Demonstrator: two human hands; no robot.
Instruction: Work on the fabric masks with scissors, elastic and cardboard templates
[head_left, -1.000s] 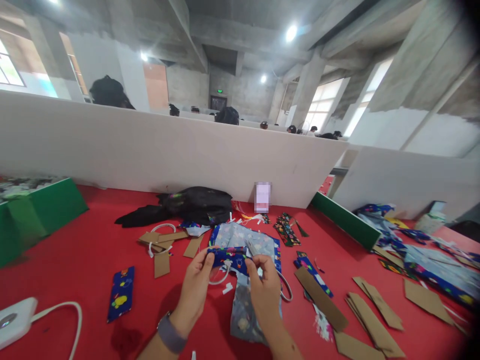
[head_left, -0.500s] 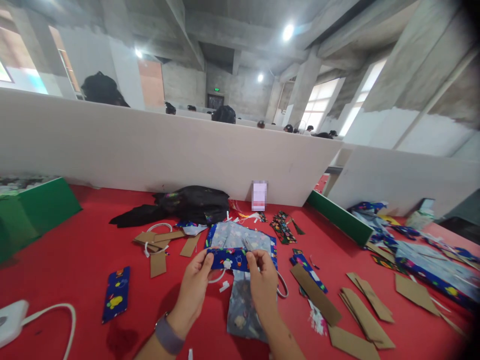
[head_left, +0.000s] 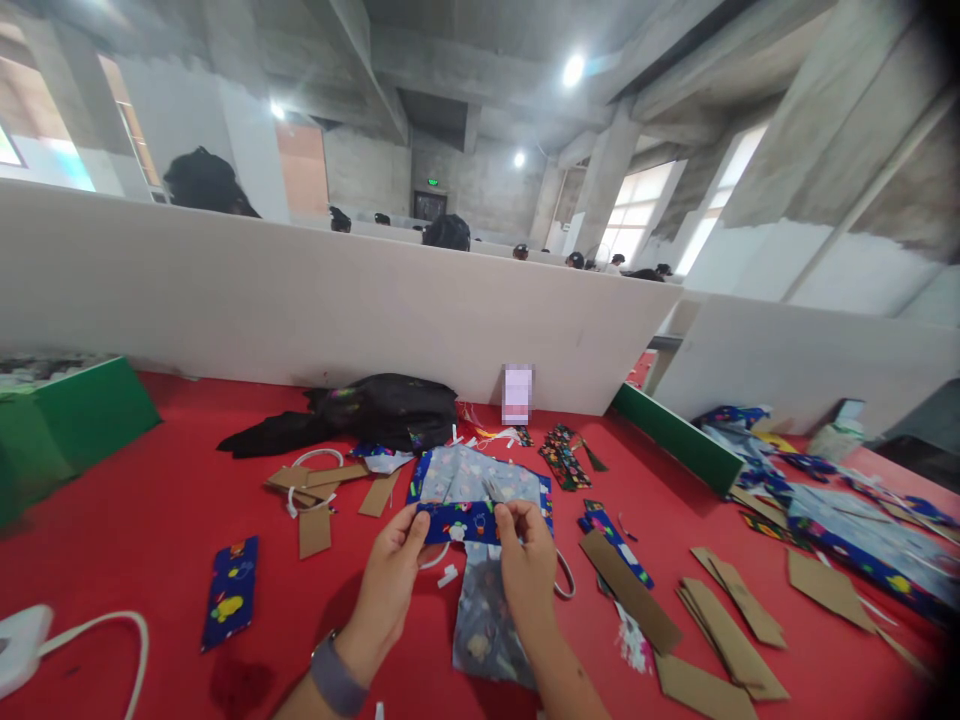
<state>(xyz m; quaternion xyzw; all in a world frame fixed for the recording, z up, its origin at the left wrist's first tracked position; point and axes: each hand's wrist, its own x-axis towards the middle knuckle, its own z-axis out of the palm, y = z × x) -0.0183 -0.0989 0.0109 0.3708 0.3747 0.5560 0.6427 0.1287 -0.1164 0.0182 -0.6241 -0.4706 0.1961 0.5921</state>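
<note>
A blue printed fabric strip [head_left: 461,524] is stretched level between my two hands, above the middle of the table. My left hand [head_left: 399,550] pinches its left end, thumb on top. At the opposite end, my right hand [head_left: 521,545] grips it the same way. Behind the strip lies a larger fabric piece [head_left: 457,475], pale side up with a blue printed border. A pointed metallic thing [head_left: 491,488] rests on it, partly hidden by the strip. Below the strip, a grey-backed fabric piece [head_left: 480,610] extends under my right forearm. A white cord [head_left: 566,578] curves out beside my right hand.
On the red table [head_left: 330,610] lie a blue printed piece [head_left: 230,592] at left and cardboard strips [head_left: 724,630] at right. A black cloth bundle [head_left: 382,408] sits against the white partition [head_left: 337,310]. A white plug-like box [head_left: 22,640] with a cable is at lower left.
My left hand has shifted very slightly toward my right hand along the strip. Both hands still hold it, and everything else looks the same.
</note>
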